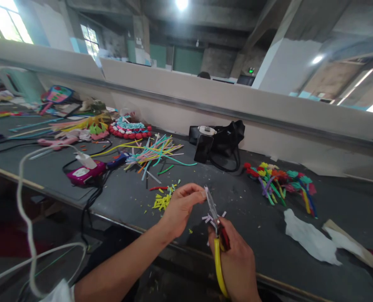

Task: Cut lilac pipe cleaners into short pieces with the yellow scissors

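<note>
My right hand (237, 260) grips a pair of scissors (218, 247) with yellow and red on the handles, the blades pointing up and away from me. Close to the blade tips, my left hand (183, 207) is pinched shut at the fingertips. A small pale bit shows there, too little of it visible to name. Beneath the blades lie several short pale lilac cut pieces (209, 219) on the dark table. A pile of short yellow pieces (161, 202) sits just beyond my left hand, beside a red strip (158, 188).
Coloured fuzzy stems (156, 151) lie heaped behind the yellow pieces. A black bag (229, 140) and a phone (203, 147) stand against the partition. Colourful flowers (281, 180) and white paper (310, 239) are on the right. A magenta power strip (86, 173) and a white cable (21, 201) are left.
</note>
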A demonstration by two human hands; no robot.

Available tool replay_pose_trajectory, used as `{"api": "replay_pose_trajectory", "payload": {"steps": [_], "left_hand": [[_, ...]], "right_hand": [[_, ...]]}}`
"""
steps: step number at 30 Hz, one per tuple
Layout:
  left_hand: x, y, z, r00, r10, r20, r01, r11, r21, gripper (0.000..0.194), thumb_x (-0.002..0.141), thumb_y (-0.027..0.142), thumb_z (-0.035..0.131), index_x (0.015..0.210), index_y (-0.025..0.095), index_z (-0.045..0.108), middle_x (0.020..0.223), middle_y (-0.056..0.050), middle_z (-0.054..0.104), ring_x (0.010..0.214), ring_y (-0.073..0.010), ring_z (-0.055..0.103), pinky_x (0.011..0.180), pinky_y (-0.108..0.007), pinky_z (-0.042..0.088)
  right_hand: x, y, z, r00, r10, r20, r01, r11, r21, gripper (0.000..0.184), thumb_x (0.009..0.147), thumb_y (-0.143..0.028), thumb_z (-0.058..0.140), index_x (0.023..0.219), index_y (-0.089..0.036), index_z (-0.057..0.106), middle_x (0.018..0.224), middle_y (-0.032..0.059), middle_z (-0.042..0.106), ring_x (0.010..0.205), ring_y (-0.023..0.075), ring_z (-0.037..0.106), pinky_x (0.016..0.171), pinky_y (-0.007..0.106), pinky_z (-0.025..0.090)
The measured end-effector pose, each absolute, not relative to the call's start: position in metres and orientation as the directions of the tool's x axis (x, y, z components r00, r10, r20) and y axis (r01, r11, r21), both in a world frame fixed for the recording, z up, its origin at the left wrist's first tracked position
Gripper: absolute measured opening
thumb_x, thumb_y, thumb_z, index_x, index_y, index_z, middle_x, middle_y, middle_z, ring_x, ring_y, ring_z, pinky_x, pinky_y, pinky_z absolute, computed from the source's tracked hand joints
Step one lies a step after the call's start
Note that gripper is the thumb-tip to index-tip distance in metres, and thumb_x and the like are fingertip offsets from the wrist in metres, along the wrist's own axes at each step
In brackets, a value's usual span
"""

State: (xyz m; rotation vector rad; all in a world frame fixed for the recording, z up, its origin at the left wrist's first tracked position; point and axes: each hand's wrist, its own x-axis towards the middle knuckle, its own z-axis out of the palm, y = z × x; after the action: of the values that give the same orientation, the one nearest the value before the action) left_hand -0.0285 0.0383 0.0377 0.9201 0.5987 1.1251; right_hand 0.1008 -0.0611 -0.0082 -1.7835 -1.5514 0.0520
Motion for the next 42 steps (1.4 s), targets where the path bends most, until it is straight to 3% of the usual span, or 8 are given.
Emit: {"api": "replay_pose_trajectory", "payload": {"steps": [13,17,25,29,33,37,40,42], "left_hand": [[-0.029,0.039,0.038,0.329,0.943,0.052,-0.441,0.104,0.892,0.009,0.068,0.023,0.071,0.066,0.016,0.067,0.066,0.000,0.060,0.066,-0.0105,0.050,0.068,-0.024,0.038],[-0.030,0.039,0.038,0.326,0.944,0.055,-0.452,0.105,0.886,0.009,0.067,0.022,0.073,0.066,0.015,0.067,0.066,0.000,0.060,0.066,-0.0101,0.050,0.068,-0.023,0.038],[-0.030,0.040,0.038,0.297,0.951,0.090,-0.393,0.036,0.919,0.011,0.067,0.025,0.070,0.066,0.016,0.063,0.064,0.002,0.057,0.062,-0.0097,0.047,0.064,-0.023,0.037],[-0.027,0.036,0.036,0.290,0.932,0.218,-0.062,-0.209,0.976,0.009,0.070,0.023,0.063,0.064,0.017,0.059,0.063,0.001,0.057,0.063,-0.0123,0.049,0.064,-0.025,0.037],[-0.022,0.029,0.031,0.463,0.700,0.544,0.292,-0.700,0.651,0.007,0.070,0.014,0.058,0.064,0.019,0.059,0.064,-0.001,0.059,0.069,-0.0157,0.052,0.076,-0.032,0.036],[-0.016,0.022,0.021,0.624,0.453,0.636,0.340,-0.891,0.301,0.008,0.074,0.015,0.055,0.069,0.017,0.060,0.065,-0.003,0.058,0.070,-0.0174,0.049,0.078,-0.037,0.034],[-0.013,0.017,0.018,0.645,0.414,0.642,0.357,-0.906,0.225,0.012,0.079,0.017,0.052,0.070,0.016,0.060,0.065,-0.004,0.058,0.070,-0.0178,0.049,0.080,-0.039,0.034],[-0.012,0.015,0.018,0.639,0.439,0.631,0.352,-0.897,0.268,0.013,0.079,0.016,0.051,0.070,0.016,0.061,0.066,-0.004,0.059,0.071,-0.0177,0.050,0.081,-0.039,0.034]], "right_hand": [[0.106,-0.063,-0.021,0.207,0.843,0.497,0.905,0.027,-0.424,0.028,0.089,-0.034,0.046,0.106,-0.019,0.064,0.092,0.0057,0.073,0.068,0.0174,0.068,0.058,0.025,0.049],[0.106,-0.064,-0.019,0.189,0.847,0.497,0.904,0.047,-0.424,0.028,0.089,-0.031,0.044,0.105,-0.019,0.065,0.082,0.0037,0.072,0.062,0.0160,0.067,0.056,0.024,0.048],[0.104,-0.061,-0.008,0.257,0.865,0.430,0.783,0.074,-0.617,0.021,0.090,-0.036,0.049,0.090,-0.020,0.062,0.067,-0.0024,0.065,0.054,0.0110,0.059,0.052,0.018,0.044],[0.110,-0.058,-0.002,0.348,0.853,0.388,0.660,0.072,-0.748,0.027,0.085,-0.044,0.057,0.094,-0.019,0.064,0.074,-0.0002,0.067,0.059,0.0130,0.062,0.057,0.021,0.049],[0.116,-0.058,0.006,0.495,0.821,0.284,0.539,-0.034,-0.842,0.040,0.077,-0.052,0.063,0.101,-0.019,0.065,0.072,0.0009,0.068,0.055,0.0151,0.063,0.054,0.024,0.050],[0.118,-0.058,0.010,0.549,0.788,0.280,0.482,-0.025,-0.876,0.043,0.074,-0.052,0.065,0.101,-0.018,0.065,0.071,0.0015,0.067,0.057,0.0161,0.062,0.053,0.024,0.049],[0.121,-0.057,0.007,0.550,0.786,0.284,0.484,-0.023,-0.875,0.040,0.076,-0.048,0.065,0.102,-0.018,0.063,0.075,0.0014,0.067,0.058,0.0155,0.062,0.055,0.025,0.049],[0.123,-0.056,0.004,0.542,0.788,0.293,0.493,-0.015,-0.870,0.038,0.077,-0.046,0.065,0.104,-0.019,0.063,0.078,0.0019,0.067,0.059,0.0150,0.063,0.055,0.024,0.049]]}}
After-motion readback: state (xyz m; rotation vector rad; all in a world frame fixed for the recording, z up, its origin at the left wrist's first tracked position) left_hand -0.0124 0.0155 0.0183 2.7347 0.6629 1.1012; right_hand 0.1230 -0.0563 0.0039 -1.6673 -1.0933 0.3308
